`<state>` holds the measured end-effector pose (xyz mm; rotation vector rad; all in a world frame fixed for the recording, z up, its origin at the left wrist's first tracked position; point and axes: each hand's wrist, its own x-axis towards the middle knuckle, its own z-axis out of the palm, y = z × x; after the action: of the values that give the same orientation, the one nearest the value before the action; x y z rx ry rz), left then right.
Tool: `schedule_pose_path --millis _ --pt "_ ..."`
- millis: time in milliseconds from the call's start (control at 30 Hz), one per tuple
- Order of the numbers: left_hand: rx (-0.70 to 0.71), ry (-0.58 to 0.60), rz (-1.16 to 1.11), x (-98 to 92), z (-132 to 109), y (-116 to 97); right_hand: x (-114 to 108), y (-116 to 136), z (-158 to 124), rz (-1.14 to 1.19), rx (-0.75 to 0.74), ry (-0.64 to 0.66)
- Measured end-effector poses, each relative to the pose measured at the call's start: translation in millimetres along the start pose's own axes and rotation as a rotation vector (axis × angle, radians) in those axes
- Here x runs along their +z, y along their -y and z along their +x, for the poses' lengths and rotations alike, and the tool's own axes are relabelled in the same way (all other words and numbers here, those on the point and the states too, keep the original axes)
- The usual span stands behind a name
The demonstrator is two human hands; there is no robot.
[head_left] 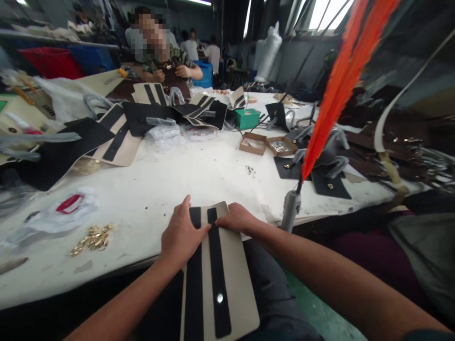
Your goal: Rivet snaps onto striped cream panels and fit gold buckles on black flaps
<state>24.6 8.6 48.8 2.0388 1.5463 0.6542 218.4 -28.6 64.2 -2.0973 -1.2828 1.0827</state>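
Observation:
A flat beige panel [239, 274] with two black strips rests over my lap and leans against the table edge. A round, shiny metal stud shows near the lower end of its narrower black strip [217, 265]. On the panel's left side, my left hand [182, 234] grips the upper part, thumb lying across toward the strip. From the right, my right hand [236, 218] holds the upper edge, its thumb pressed on the strip's top end. Both thumb tips nearly meet there. The fingers behind the panel are hidden.
Gold clasps [93, 239] lie left beside a plastic bag [67, 210]. Small cardboard boxes [252, 143] and a green box [247, 118] stand farther back. An orange cord [330, 99] hangs right with a grey cylindrical tool [290, 210]. A person [167, 61] sits opposite, handling a dark piece.

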Motion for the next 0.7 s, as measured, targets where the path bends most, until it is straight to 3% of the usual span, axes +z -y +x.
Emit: schedule_pose_path --millis 100,200,367,500,600,700 --pt "0.437 -0.147 0.172 9.2 -0.1 22.2 0.5 -0.1 -1.7 0.057 -0.058 -0.04" --pt "0.654 -0.08 0.125 24.1 5.5 41.0 2.3 -0.8 0.4 0.103 -0.159 -0.073" --pt "0.644 -0.058 0.063 36.5 15.5 51.4 4.0 -4.6 -1.5 0.102 -0.267 -0.135" --pt "0.645 -0.051 0.059 34.4 19.0 50.3 -12.6 -23.4 -41.3 0.13 -0.357 -0.251" --pt "0.649 -0.032 0.071 32.9 21.7 49.6 -51.7 -47.8 -86.2 0.266 -0.481 -0.433" --pt "0.656 -0.011 0.084 33.2 26.1 51.4 -107.8 -76.0 -101.4 0.429 -0.482 -0.757"
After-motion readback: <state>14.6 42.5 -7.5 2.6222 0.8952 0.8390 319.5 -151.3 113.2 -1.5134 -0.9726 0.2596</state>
